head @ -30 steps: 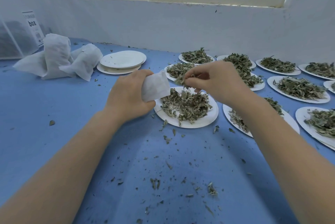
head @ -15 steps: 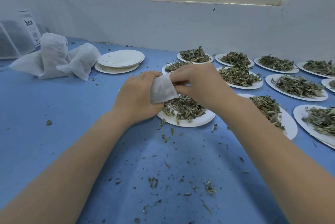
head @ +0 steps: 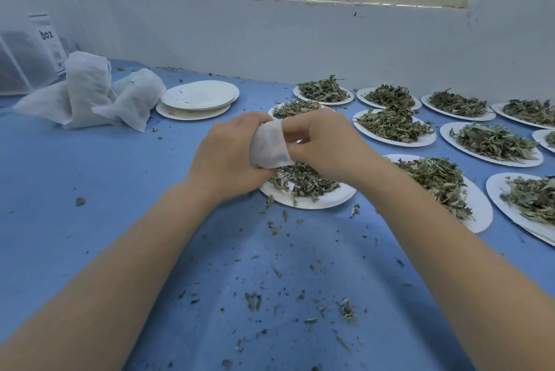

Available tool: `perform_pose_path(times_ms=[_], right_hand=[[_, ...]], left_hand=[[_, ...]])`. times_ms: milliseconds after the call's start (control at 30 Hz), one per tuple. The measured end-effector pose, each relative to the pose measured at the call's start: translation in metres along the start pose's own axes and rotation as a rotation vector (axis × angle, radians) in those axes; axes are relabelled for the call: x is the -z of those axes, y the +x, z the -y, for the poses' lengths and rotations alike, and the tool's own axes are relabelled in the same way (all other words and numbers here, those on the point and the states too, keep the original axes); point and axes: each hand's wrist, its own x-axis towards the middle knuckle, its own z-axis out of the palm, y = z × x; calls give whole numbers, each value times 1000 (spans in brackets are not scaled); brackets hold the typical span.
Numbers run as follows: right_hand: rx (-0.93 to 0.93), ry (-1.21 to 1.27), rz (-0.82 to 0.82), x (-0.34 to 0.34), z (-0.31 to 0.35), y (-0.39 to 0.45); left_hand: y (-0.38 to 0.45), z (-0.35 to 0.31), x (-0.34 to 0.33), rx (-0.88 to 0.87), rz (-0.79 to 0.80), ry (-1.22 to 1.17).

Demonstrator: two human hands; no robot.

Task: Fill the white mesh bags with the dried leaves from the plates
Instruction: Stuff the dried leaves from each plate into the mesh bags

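Head view: both hands grip one small white mesh bag (head: 270,144) above a round white paper plate (head: 324,199) of dried green leaves (head: 300,180).

Left hand (head: 228,154) curls round the bag's side, right hand (head: 327,142) pinches its mouth; the opening is hidden by the fingers. Blue table (head: 90,190) strewn with leaf crumbs. Filled white bags (head: 90,91) piled far left beside stacked bare white plates (head: 198,97). More leaf plates run right, some cut off. Clear container (head: 27,55) label reads "box".
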Motion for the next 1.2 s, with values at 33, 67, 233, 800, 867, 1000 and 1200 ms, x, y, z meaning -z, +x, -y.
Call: perform_pose_path(times_ms=[33, 67, 233, 800, 867, 1000, 1200], right_hand=[[-3, 87, 47, 6, -2, -1], [-8, 183, 71, 12, -4, -2], [-133, -206, -48, 30, -29, 0], [-208, -279, -22, 32, -36, 1], [-152, -243, -69, 33, -34, 1], [-38, -167, -74, 32, -30, 2], [101, -146, -56, 25, -24, 1]], left_hand=[[0, 1, 0, 4, 1, 20], [0, 3, 1, 11, 0, 40], [0, 6, 3, 44, 4, 96], [-1, 7, 1, 22, 8, 183], [-1, 7, 1, 28, 9, 184], [-1, 7, 0, 30, 15, 188], [0, 5, -1, 21, 21, 142]])
